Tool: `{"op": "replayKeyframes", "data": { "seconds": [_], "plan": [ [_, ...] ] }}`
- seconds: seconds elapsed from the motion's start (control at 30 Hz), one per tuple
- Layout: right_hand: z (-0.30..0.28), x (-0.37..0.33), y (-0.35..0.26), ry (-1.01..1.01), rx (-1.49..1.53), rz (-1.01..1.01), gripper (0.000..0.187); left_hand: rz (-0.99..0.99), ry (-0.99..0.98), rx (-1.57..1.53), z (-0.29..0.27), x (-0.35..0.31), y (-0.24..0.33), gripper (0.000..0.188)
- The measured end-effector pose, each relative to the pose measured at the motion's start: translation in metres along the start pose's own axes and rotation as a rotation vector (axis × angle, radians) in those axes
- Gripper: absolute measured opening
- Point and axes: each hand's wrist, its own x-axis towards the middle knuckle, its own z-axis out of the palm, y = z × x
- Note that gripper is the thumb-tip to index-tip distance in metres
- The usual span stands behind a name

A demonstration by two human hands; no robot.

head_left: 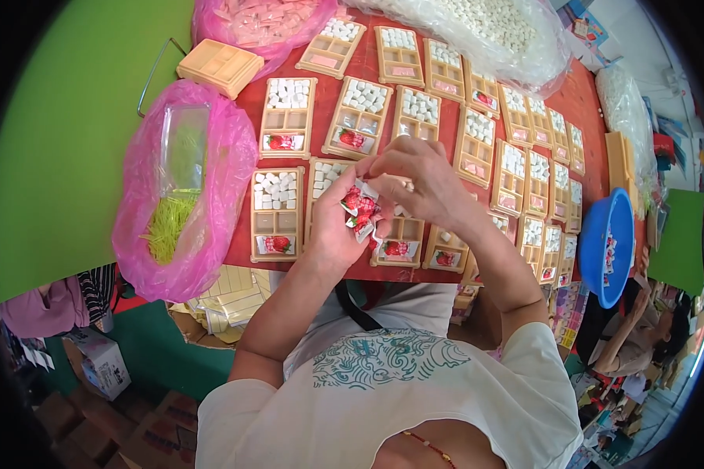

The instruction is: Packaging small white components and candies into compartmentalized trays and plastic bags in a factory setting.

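My left hand (330, 233) is cupped palm up around several small strawberry-printed packets (360, 202). Over it, my right hand (429, 181) has its fingertips drawn together; what they hold, if anything, is hidden. Beneath and around both hands stand rows of beige compartment trays (277, 223). Each tray's large compartment is filled with small white pieces (277, 190), which look like mini marshmallows. Strawberry packets (274, 245) lie in a small compartment of the nearer trays, and pink packets (326, 60) in many of the farther ones. Some trays are partly hidden behind my hands.
The red-covered table (583, 87) carries a pink bag of pink packets (270, 17), a clear bag of white pieces (508, 27) and stacked trays (220, 64). At left, another pink bag (133, 227) holds green shreds (168, 227). A blue basin (594, 242) and another person (641, 336) are at right.
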Motion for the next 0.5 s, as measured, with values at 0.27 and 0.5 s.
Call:
{"op": "replayKeyframes", "data": {
  "seconds": [0.27, 0.5],
  "plan": [
    [-0.003, -0.023, 0.025, 0.193, 0.088, -0.053, 0.007, -0.078, 0.009, -0.016, 0.003, 0.003, -0.025, 0.031],
    [0.019, -0.010, 0.085, 0.540, -0.189, 0.253, 0.010, -0.094, 0.031, -0.034, 0.002, 0.006, -0.032, 0.033]
  ]
}}
